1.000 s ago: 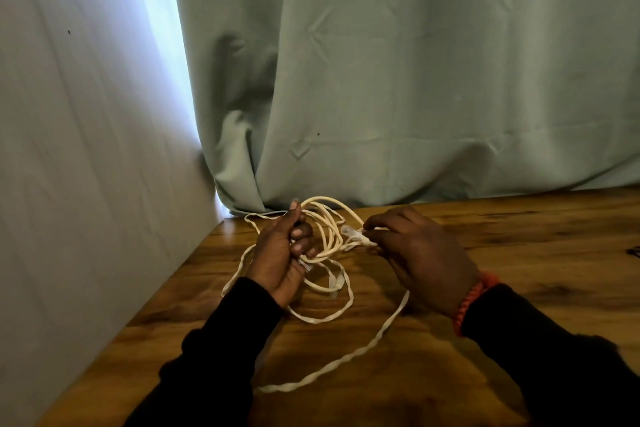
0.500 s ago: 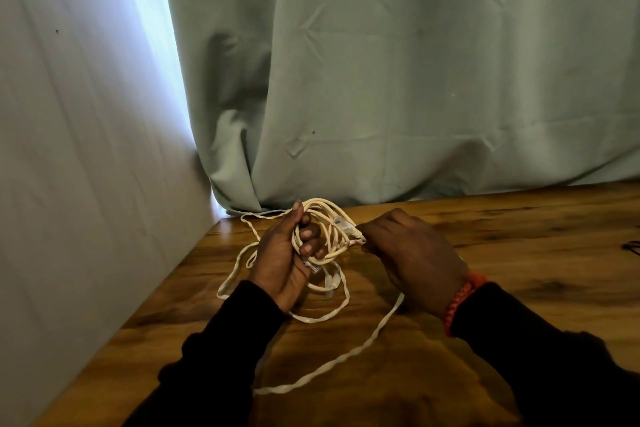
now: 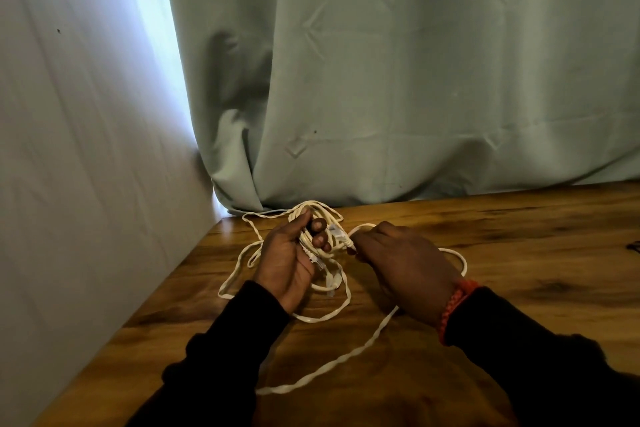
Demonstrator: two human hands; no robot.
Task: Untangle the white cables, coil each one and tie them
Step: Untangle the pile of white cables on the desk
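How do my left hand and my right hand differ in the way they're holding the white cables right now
The left hand wraps its fingers round a whole bunch of the white cables; the right hand pinches just one strand near a plug. The left hand shows its thumb side with fingertips curled toward the camera; the right hand shows its back. Only the right wrist wears an orange bracelet. Both hold the same tangle above the wooden table.
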